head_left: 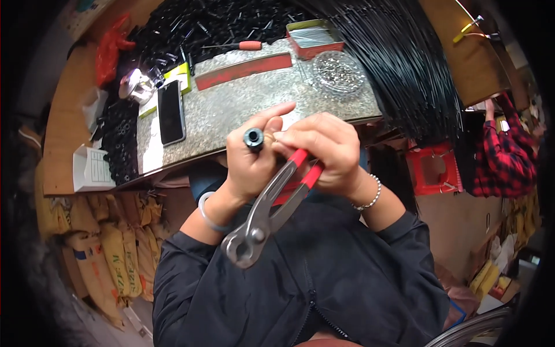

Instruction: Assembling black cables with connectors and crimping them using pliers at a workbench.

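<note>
My left hand (250, 168) is closed around a dark tube (253, 139), its round open end facing up and its index finger stretched out toward the table. My right hand (329, 147) holds a pair of end-cutting pincers (267, 217) by the red grips, with the metal jaws hanging down over my dark jacket. The thumb and forefinger of that hand meet close to the left fingers; whether they pinch something small there, I cannot make out. Both hands are held in front of the near edge of the speckled work surface (231, 115).
A phone (171, 113), a red bar (243, 70), a red-handled tool (250, 45), a tin of thin rods (315, 37) and a clear dish of small metal parts (338, 74) lie on the surface. Black parts (231, 20) heap behind; long black rods (399, 58) at right. A person in plaid (506, 156) sits beyond.
</note>
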The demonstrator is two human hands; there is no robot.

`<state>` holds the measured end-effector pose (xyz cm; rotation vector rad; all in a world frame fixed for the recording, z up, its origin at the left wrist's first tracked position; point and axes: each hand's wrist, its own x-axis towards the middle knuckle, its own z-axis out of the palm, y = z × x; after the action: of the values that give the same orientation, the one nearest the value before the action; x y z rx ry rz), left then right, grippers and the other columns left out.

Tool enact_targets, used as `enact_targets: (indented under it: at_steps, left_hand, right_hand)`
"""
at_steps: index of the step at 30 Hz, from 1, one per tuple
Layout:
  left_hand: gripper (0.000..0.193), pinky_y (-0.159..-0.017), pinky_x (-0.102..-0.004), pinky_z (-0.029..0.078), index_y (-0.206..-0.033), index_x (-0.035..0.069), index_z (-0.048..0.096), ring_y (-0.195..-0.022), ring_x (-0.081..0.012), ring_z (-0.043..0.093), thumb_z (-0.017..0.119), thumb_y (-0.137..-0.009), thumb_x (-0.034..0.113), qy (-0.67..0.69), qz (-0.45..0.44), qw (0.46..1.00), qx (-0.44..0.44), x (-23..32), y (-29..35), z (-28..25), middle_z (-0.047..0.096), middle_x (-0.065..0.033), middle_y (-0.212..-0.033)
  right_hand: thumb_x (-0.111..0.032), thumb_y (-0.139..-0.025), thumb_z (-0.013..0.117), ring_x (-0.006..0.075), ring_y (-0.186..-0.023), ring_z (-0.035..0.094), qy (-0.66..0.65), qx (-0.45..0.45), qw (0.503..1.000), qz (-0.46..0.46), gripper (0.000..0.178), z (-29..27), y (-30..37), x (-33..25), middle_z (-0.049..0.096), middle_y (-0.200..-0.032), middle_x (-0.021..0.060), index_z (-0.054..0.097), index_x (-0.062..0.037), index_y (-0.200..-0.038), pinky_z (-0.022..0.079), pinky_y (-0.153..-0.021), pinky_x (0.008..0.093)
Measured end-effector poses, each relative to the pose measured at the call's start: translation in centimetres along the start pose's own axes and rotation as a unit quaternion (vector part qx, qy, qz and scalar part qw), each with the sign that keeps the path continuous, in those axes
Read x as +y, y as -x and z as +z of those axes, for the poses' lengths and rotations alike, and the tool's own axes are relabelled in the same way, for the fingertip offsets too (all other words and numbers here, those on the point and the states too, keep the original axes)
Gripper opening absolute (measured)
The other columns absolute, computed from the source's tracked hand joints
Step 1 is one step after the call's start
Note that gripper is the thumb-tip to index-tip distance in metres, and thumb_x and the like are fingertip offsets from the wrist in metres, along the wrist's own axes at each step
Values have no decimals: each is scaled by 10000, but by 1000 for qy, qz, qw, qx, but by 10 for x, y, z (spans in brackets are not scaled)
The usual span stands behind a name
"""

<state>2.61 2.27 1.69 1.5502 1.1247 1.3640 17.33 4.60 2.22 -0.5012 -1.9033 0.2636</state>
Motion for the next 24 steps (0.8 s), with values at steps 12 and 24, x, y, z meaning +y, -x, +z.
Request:
enact_targets:
  at_steps: [12,24]
  left_hand:
    - [231,-634,-231,451,-1039,-47,607,-733,-82,551,497,-918,116,45,18,999,10,2,5,-9,639,-84,-827]
    - [234,-617,-236,468,-902,-63,616,-695,-109,587,504,-925,142,64,-70,995,-10,17,11,-12,635,-86,-777]
  right_hand:
    - [-62,-671,739,182,-614,599,-16,36,999,-20,234,24,-2,-7,614,-720,66,631,-39,-878,449,-535,268]
    - [40,-721,668,133,-597,536,-69,105,987,95,134,23,3,1,571,-720,67,636,-18,-838,433,-521,240]
